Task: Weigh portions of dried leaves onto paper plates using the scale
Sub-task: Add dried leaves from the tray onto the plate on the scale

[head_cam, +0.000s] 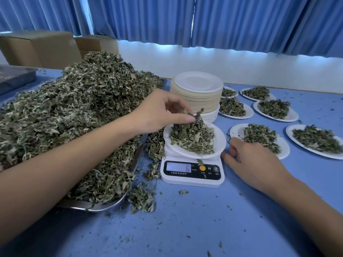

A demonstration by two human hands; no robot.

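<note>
left grip (157,112), right grip (254,160): bare | forearms (55,164): bare, unsleeved | thumbnail (189,119): short, rounded

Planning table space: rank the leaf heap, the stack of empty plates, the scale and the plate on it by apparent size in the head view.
1. leaf heap, by far largest.
2. stack of empty plates.
3. plate on the scale and scale: alike in width, the scale partly hidden beneath, so unranked.

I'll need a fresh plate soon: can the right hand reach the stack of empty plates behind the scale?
Probably yes. The right hand rests beside the scale, holding nothing, and the stack is uncovered on top. The left hand, pinching leaves over the weighing plate, is left of that path.
</note>
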